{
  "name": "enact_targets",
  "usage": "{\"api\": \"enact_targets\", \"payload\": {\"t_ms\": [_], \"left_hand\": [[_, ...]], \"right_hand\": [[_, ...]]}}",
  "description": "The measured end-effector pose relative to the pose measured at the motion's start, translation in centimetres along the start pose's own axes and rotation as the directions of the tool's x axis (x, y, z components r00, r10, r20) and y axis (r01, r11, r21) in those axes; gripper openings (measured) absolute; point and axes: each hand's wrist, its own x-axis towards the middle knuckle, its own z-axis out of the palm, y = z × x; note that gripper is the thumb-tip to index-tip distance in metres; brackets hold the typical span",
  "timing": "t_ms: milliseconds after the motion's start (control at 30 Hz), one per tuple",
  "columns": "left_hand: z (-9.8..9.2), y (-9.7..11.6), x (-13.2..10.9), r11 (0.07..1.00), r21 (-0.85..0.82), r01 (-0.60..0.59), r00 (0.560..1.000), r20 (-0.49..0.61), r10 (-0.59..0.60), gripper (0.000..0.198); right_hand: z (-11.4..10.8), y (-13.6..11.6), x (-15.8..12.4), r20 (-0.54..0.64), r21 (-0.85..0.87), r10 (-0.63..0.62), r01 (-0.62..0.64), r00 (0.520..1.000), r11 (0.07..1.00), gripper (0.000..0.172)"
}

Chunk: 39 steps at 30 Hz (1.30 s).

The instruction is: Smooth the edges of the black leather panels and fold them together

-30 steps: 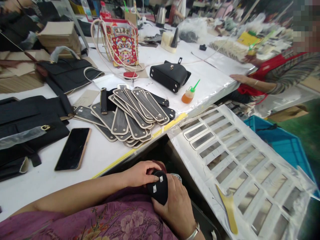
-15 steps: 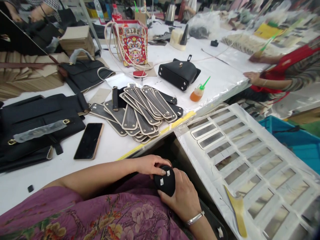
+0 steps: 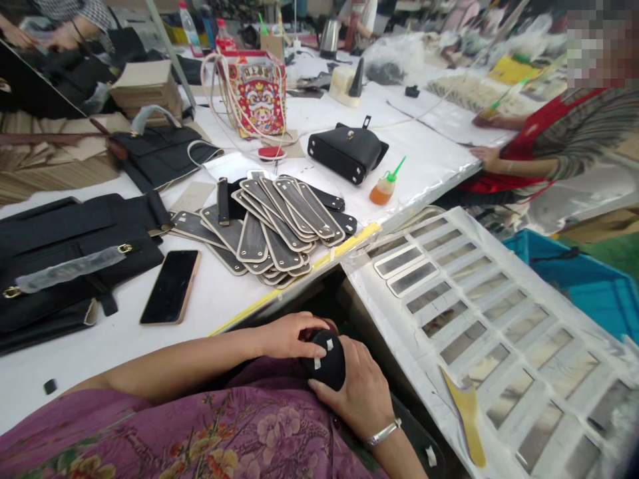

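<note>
1. Setting: a crowded bag workshop. A long white worktable runs in front of me, and its yellow-taped edge sits just above my lap.
2. Left hand: the forearm lies across my purple floral blouse. The fingers are curled over the top of a black rounded piece with small white tabs, gripping it.
3. Right hand: it cups the black rounded piece from below and from the right, thumb along its lower edge, closed around it. There is a silver bracelet on the wrist.
4. Position of the piece: held between both hands, low over my lap, below the table edge and just left of the white slotted template board.
5. On the template board: a flat yellow spatula-shaped tool lies near its lower edge.
6. On the table, nearest first:
   - a fanned pile of grey oblong leather strips with cream borders
   - a black smartphone in a tan case, lying flat to the left of the pile
   - stacked black bag panels with gold hardware, further left
7. Farther back on the table:
   - a small black leather handbag
   - an orange glue bottle with a green nozzle, beside the handbag
   - a red patterned tote with cream handles
8. At right, a co-worker in a red vest rests a hand on the table. A blue plastic crate stands beyond the template board.
</note>
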Motion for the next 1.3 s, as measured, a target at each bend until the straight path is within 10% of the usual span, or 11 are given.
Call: {"api": "enact_targets", "payload": {"t_ms": [300,500,900,1300], "left_hand": [[1.0,1.2,0.6,0.997,0.035,0.062,0.995,-0.079,-0.059,0.028],[1.0,1.2,0.6,0.998,-0.003,0.057,0.996,-0.068,-0.057,0.028],[-0.1,0.8,0.8,1.000,-0.005,-0.004,1.000,0.029,0.004,0.031],[-0.2,0.6,-0.1,0.998,-0.031,0.047,0.997,0.062,-0.045,0.044]], "right_hand": [[-0.3,0.6,-0.1,0.035,0.038,0.033,-0.034,0.999,0.999,0.073],[-0.2,2.1,0.4,0.133,0.128,0.100,-0.117,0.986,0.985,0.039],[-0.8,3.8,1.6,0.324,0.251,0.076,-0.163,0.943,0.954,0.036],[0.5,1.5,0.1,0.022,-0.170,0.172,-0.166,0.985,0.971,0.050]]}}
